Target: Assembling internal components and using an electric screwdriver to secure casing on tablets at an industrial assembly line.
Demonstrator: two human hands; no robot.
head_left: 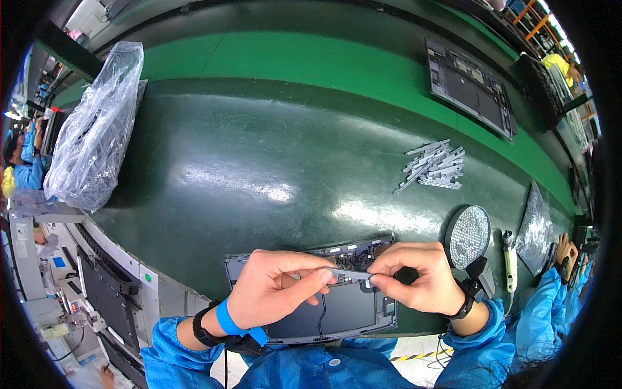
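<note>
Between my two hands I hold a small grey strip-shaped bracket [350, 275], pinched at both ends. My left hand [275, 288], with a blue band at its wrist, grips the left end between thumb and forefinger. The fingers of my right hand [418, 275] pinch the right end. Just below the hands lies an opened laptop chassis [350, 312], its dark inside facing up, with a circuit board along the far side and a black cable down the middle. My hands cover part of the chassis.
A pile of grey strips [433, 166] lies at the right. Nearby are a round dotted disc [468, 237], a pale electric screwdriver [510, 262] and a clear bag [535, 230]. Another opened chassis [470, 89] sits at the far right; a large plastic bag [97, 129] at left. A co-worker's hand [566, 251] shows at right.
</note>
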